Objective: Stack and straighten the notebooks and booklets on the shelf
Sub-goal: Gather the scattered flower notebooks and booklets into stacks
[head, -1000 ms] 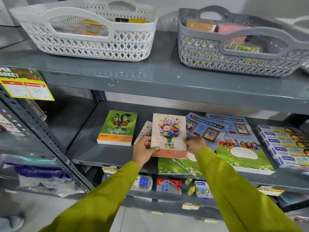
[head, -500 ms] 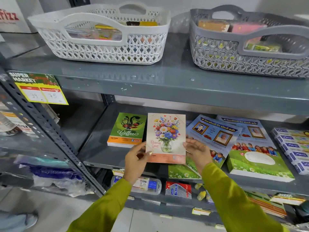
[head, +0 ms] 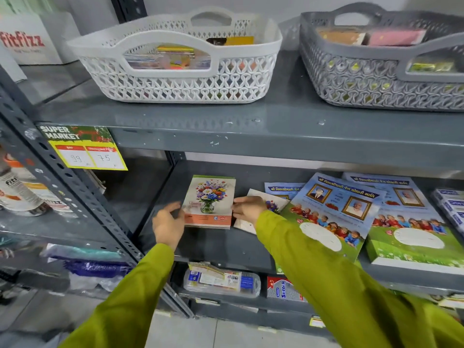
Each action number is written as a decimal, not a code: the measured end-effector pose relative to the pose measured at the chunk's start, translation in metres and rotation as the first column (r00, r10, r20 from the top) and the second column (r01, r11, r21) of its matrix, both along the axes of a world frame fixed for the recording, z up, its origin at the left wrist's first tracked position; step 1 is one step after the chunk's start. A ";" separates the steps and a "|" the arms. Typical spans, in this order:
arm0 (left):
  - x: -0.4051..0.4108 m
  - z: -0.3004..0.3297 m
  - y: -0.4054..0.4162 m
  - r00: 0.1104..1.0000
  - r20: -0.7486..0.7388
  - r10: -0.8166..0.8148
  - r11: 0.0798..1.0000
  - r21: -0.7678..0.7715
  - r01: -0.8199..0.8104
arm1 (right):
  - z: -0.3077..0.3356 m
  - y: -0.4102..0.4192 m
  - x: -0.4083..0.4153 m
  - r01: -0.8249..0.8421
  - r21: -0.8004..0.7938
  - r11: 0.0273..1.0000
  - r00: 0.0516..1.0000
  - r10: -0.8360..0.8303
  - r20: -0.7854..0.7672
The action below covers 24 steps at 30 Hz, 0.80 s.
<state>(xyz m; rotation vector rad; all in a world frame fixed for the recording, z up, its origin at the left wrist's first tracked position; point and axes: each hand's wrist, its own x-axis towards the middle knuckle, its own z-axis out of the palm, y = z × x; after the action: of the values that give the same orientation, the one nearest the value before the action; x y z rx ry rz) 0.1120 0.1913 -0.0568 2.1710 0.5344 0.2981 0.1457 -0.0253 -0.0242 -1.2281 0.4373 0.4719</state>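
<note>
Middle shelf, grey painted metal [head: 221, 244]: holds the notebooks and booklets.

Item 1. Small flower-bouquet notebook with a cream cover and orange lower band [head: 209, 200]. Lies flat on top of a short pile of like-sized notebooks at the left part of the shelf; a green cover edge shows along its top. Cover faces up, roughly square to the shelf front.

Item 2. Left hand [head: 167, 223], in a yellow-green sleeve. Sits at the left edge of the bouquet notebook pile, blurred; fingers loosely spread and curved, grip not closed on anything.

Item 3. Right hand [head: 247, 208], same sleeve colour. Fingertips touch the right edge of the bouquet notebook; fingers extended, pressing against the side rather than pinching.

Item 4. Second small floral notebook, cream cover [head: 272, 204]. Lies tilted just right of the pile, partly under the right hand and wrist.

Item 5. Large blue-and-green booklet with framed portraits and cartoon children [head: 334, 212]. Lies skewed, overlapping another like booklet beneath it.

Item 6. Thick stack of matching blue-and-green booklets [head: 414, 232]. Lies further right, squared up, white page edges facing front.

Item 7. Blue-and-white boxes [head: 452, 209] at the far right of the shelf, partly cut off.

Upper shelf: white plastic lattice basket [head: 175, 81] at left, grey plastic lattice basket [head: 376, 81] at right, both holding mixed small goods.

Shelf front, left: yellow and green price tag [head: 86, 148] marked 99 and 75.
</note>
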 end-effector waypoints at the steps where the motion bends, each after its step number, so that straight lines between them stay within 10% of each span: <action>1: 0.003 0.001 0.003 0.999 -0.050 0.011 0.999 0.034 -0.009 | -0.001 0.001 0.000 0.004 -0.034 0.999 1.000 -0.003 0.021; 5: 0.003 -0.001 -0.002 0.999 -0.017 0.040 0.966 0.257 -0.034 | -0.014 -0.030 -0.013 0.079 -0.386 0.919 0.974 0.011 0.227; 9: 0.002 -0.001 -0.047 0.948 0.312 -0.070 0.923 0.381 -0.057 | -0.023 -0.103 -0.052 0.291 -0.782 0.551 0.927 0.041 0.374; 16: 0.022 0.008 -0.169 0.853 0.254 -0.455 0.887 0.220 0.407 | -0.035 -0.198 -0.113 0.095 -0.991 0.097 0.989 0.102 0.105; 24: 0.020 -0.002 -0.249 0.779 -0.289 -0.557 0.782 0.133 0.608 | -0.032 -0.209 -0.147 0.106 -0.967 0.233 0.994 -0.003 0.108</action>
<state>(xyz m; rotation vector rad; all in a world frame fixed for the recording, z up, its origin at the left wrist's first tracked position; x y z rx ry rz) 0.1324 -0.0574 -0.0584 2.4795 -0.0857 -0.2635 -0.0009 -0.2343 -0.0565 -2.4847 0.7554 -0.0119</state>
